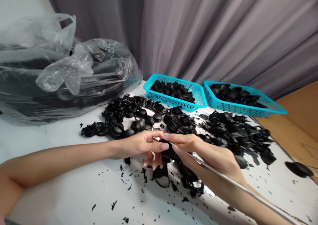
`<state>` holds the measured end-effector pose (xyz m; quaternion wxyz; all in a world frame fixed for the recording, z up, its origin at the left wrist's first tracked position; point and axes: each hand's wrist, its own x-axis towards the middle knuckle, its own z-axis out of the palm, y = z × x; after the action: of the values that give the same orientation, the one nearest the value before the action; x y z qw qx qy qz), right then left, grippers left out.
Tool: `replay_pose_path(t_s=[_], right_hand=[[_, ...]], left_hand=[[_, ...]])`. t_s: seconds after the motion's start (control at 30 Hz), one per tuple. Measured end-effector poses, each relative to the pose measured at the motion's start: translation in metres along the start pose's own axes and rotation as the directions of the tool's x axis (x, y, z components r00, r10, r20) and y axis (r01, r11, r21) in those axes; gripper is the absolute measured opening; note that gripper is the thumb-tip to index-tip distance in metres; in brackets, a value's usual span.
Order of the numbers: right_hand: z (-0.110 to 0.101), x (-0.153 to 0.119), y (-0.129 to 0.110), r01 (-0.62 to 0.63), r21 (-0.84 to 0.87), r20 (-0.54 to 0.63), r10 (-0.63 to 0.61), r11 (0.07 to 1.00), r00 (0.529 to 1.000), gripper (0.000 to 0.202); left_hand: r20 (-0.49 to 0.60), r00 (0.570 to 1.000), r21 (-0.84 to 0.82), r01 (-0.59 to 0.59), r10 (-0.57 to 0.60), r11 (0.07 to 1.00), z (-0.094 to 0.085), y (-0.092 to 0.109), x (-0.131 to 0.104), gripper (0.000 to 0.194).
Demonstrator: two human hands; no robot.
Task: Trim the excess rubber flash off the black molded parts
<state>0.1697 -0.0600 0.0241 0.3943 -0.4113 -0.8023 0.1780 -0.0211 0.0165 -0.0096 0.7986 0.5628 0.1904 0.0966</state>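
My left hand [139, 144] is closed, with thumb and forefinger pinching a small black rubber part [168, 148] over the middle of the table. My right hand [213, 153] meets it from the right, its fingertips against the same part. Through the right hand's grip runs a long thin metal rod [238, 184], slanting down to the lower right corner, its tip close to the part. Fingers hide most of the held part, so its full shape cannot be made out. Below and around both hands lie ribbed, bellows-like black rubber parts [116, 131] and torn scraps [162, 178].
Two turquoise plastic baskets [171, 102] [245, 109] hold black parts at the back. A large clear plastic bag [81, 102] filled with dark items bulges at the left. Black parts [233, 132] are heaped on the right. A dark round piece [298, 169] sits at the right edge.
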Motion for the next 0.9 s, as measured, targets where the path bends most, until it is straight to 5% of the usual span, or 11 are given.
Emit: replay_pose_path(t_s=[0.37,0.53,0.7,0.9], right_hand=[[0.019,-0.005,0.02,0.269,-0.186,-0.131,-0.295,0.945,0.946,0.017],[0.018,-0.003,0.028,0.243,-0.281,-0.096,-0.279,0.928,0.956,0.018],[-0.001,0.002,0.024,0.164,-0.417,-0.138,-0.241,0.894,0.961,0.016],[-0.027,0.005,0.031,0.162,-0.608,-0.033,-0.229,0.777,0.973,0.016]], left_hand=[[-0.066,0.998,0.097,0.008,-0.001,0.995,0.009,0.004,-0.001,0.052],[0.034,0.998,0.052,0.042,-0.043,0.998,0.012,-0.002,-0.002,0.045],[-0.13,0.984,0.045,-0.119,0.124,0.992,0.007,0.002,0.001,0.036],[-0.306,0.936,0.099,-0.151,0.174,0.984,0.008,0.006,0.001,0.031]])
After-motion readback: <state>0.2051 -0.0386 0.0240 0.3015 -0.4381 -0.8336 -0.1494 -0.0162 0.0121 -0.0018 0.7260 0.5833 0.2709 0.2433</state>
